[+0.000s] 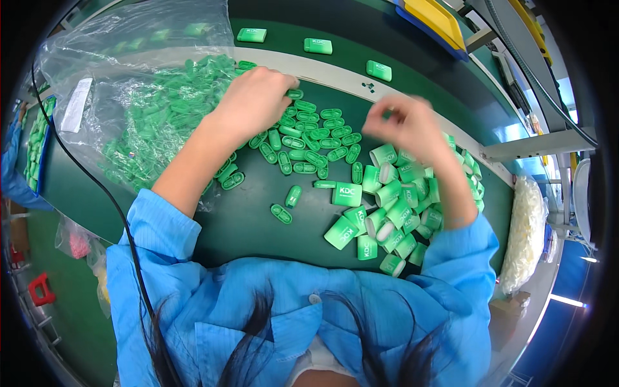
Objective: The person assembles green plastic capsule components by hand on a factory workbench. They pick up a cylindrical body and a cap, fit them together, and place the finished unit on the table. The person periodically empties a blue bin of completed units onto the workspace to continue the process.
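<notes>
My left hand (258, 97) reaches over the near side of the belt's rail. Its curled fingers pinch a small green oval piece (294, 94) with a raised slotted face. Beneath and right of it lie many loose oval pieces like it (316, 133). My right hand (409, 126) hovers above a heap of green-and-white printed cases (400, 213), several of them with an open end. Motion smears its fingers, which are bent, and whether anything is in them cannot be made out. Two oval pieces (282, 213) lie apart, nearer to me.
A clear plastic bag (155, 122) full of green oval pieces lies at the left. Beyond the pale rail (348, 82), three cases (318, 46) sit spaced along a green belt. A yellow tray (438, 22) stands far right; a bag of pale pieces (523, 235) is at right.
</notes>
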The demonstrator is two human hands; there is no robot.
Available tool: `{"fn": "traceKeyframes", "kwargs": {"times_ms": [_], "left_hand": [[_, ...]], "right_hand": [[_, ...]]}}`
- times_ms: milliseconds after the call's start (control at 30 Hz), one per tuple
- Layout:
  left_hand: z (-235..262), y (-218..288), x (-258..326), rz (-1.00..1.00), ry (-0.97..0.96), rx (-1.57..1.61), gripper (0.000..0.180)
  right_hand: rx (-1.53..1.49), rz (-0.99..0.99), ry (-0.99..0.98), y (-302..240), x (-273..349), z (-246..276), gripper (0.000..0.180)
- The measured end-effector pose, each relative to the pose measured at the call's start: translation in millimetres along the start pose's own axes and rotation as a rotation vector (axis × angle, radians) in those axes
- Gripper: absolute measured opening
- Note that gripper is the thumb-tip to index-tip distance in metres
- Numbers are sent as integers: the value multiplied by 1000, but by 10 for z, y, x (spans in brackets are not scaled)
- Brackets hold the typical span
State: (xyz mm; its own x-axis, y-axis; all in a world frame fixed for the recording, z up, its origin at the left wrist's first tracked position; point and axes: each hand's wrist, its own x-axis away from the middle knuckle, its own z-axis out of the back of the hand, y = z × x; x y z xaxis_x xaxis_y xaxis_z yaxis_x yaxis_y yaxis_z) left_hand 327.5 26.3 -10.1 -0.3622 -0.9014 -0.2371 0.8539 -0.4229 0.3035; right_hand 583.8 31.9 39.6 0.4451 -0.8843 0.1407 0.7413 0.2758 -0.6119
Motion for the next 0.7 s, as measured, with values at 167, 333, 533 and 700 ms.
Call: {"fn": "traceKeyframes", "kwargs": {"times_ms": [167,333,533,700], "left_hand": [[-95,429,-120,-66,96,375,23],[-159,574,-163,2,-146,767,23],[-271,581,-241,263,-272,1616,20],[-320,532,-212,320,-181,1603,27]], "right_hand": [[347,422,16,-150,639,-518,28],[-29,28,-30,-170,533,-254,28],[-528,126,344,106,225,-317,33],[-778,120,411,185,186,-386,31]]}}
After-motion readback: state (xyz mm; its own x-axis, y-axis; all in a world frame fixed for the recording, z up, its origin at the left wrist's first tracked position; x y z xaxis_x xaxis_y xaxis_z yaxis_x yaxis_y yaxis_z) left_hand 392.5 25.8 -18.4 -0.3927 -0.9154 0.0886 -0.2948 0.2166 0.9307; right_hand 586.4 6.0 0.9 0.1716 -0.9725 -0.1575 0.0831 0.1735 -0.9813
